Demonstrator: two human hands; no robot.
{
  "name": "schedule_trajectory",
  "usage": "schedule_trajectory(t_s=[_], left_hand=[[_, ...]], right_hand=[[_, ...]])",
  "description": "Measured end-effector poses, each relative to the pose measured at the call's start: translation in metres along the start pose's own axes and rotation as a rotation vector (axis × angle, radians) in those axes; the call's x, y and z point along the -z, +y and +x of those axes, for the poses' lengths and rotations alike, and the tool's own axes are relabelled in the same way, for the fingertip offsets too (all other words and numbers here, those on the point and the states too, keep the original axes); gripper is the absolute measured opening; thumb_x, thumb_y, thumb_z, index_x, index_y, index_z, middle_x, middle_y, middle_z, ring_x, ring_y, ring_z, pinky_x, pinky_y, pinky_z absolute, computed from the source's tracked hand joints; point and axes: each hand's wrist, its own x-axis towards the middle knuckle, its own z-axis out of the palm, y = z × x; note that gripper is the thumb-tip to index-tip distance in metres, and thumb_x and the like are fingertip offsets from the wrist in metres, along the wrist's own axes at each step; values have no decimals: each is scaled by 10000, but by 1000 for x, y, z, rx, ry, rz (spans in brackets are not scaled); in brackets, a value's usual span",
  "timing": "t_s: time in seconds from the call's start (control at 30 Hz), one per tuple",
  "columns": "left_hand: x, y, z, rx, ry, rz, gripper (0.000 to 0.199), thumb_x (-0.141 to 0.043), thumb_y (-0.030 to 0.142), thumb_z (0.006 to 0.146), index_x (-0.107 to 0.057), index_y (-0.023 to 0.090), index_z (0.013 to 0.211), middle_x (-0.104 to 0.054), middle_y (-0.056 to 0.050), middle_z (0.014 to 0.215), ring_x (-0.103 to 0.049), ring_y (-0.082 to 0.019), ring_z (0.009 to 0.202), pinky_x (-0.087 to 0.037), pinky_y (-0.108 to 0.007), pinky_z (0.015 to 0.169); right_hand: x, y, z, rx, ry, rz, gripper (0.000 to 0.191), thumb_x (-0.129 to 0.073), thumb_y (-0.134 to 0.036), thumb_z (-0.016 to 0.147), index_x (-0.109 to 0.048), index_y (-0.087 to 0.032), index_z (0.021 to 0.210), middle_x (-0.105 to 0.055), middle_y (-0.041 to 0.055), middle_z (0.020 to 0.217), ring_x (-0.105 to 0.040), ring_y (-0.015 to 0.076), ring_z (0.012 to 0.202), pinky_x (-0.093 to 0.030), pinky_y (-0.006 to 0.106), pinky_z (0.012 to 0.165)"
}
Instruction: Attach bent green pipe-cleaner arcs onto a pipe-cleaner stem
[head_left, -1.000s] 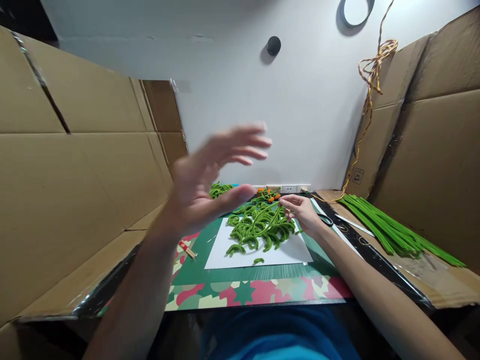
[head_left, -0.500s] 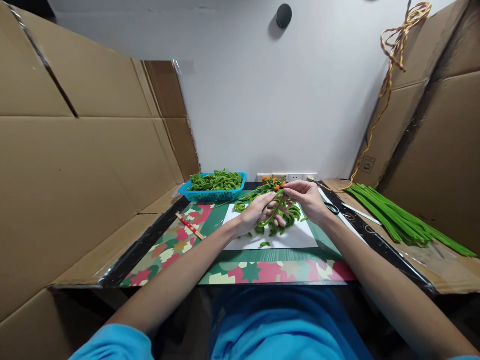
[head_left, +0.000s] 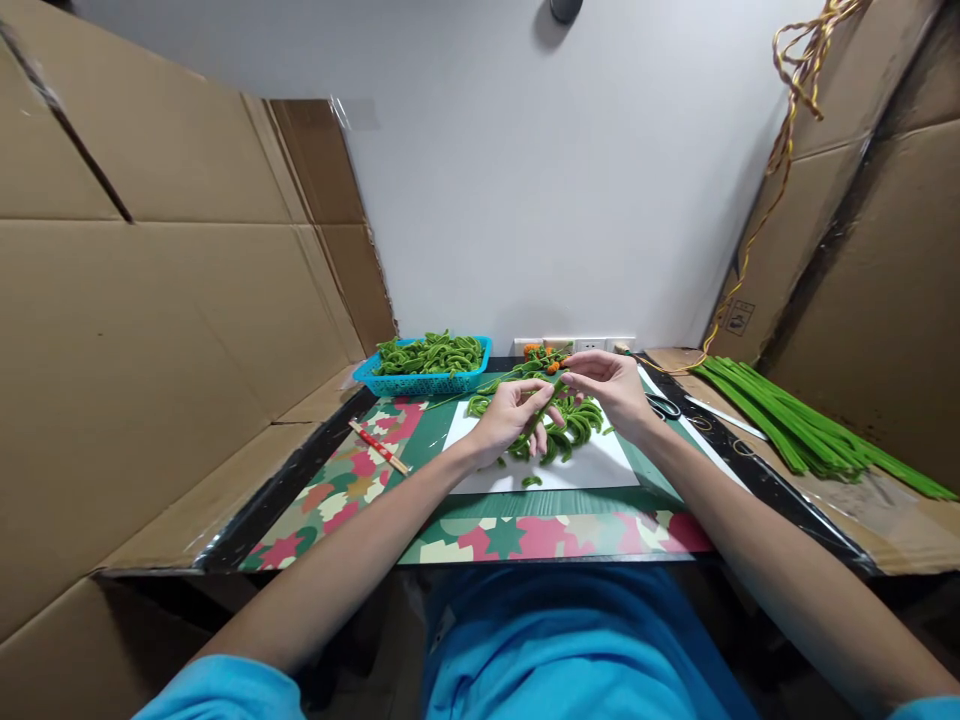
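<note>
Above a white sheet (head_left: 480, 482), a bent green pipe cleaner (head_left: 551, 398) runs between my two hands. My left hand (head_left: 511, 415) pinches it between thumb and forefinger, the other fingers curled below. At its upper end, the thumb and forefinger of my right hand (head_left: 606, 385) are closed on it. Underneath, several curled green pipe cleaner pieces (head_left: 577, 425) lie in a ring on the sheet, partly hidden by my hands. One short piece (head_left: 532, 481) sits apart, nearer the front.
A blue basket (head_left: 420, 384) full of curled green pieces stands back left. Orange-and-green fuzzy items (head_left: 536, 353) lie behind my hands. Scissors (head_left: 664, 406) and a bundle of straight green pipe cleaners (head_left: 802, 425) are at right. A red-sleeved stick (head_left: 379, 446) lies left. Cardboard walls (head_left: 187, 330) flank the table.
My left hand has slid up along the pipe cleaner towards the right hand, its fingers now more closed. The view has tilted slightly downward.
</note>
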Motion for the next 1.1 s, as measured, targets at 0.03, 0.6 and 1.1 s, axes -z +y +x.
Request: schedule_trajectory(t_s=[0.03, 0.6, 1.1], left_hand=[[1, -1, 0, -5, 5, 6, 505, -717, 611, 901, -643, 136, 1054, -785, -96, 887, -675, -152, 445, -466, -214, 348], [13, 0, 2, -36, 119, 41, 454, -781, 550, 866, -768, 97, 873, -760, -68, 802, -525, -61, 364, -334, -183, 309], [12, 4, 2, 29, 31, 5, 462, -800, 543, 848, -740, 91, 780, -673, -28, 660, -520, -70, 353, -353, -186, 311]], right_hand=[[-1, -1, 0, 7, 11, -4, 402, -965, -459, 647, -791, -209, 909, -787, 58, 768, -732, 222, 650, -570, 330, 546], [-4, 2, 1, 3, -51, -60, 412, -937, -511, 678, -783, -229, 936, -747, 36, 727, -636, 176, 564, -525, 306, 492], [-10, 5, -3, -36, -151, -122, 478, -771, -660, 827, -733, -200, 701, -602, -8, 611, -517, 132, 522, -444, 265, 462]])
